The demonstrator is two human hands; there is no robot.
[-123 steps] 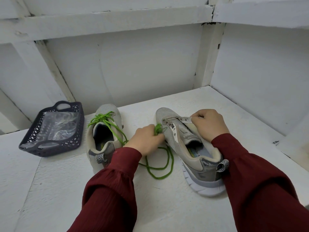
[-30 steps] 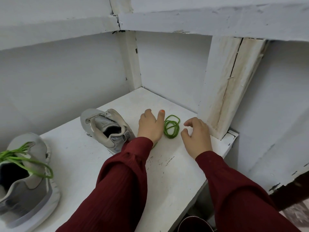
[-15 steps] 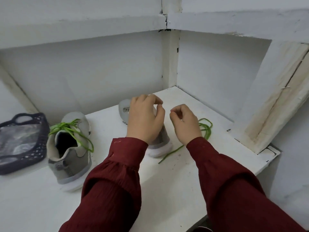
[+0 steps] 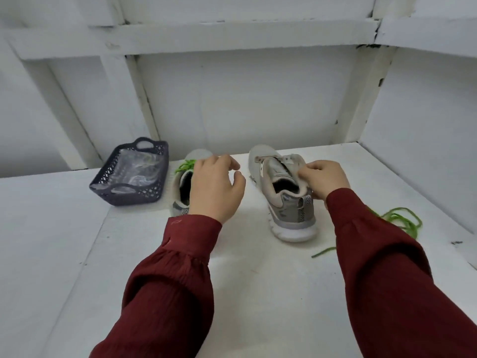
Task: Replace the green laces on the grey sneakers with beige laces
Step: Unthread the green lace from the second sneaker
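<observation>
Here, the right hand [image 4: 324, 178] pinches the collar of the unlaced sneaker [image 4: 286, 205]. The left hand [image 4: 215, 188], fingers loosely curled and empty, hovers over the laced sneaker [image 4: 177, 204]. A pulled green lace [image 4: 402, 223] lies on the table [image 4: 258, 280], near right.

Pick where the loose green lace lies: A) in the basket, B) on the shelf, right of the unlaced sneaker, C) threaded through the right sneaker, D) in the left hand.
B: the loose green lace lies on the white shelf, right of the unlaced sneaker, partly behind the right sleeve.
</observation>
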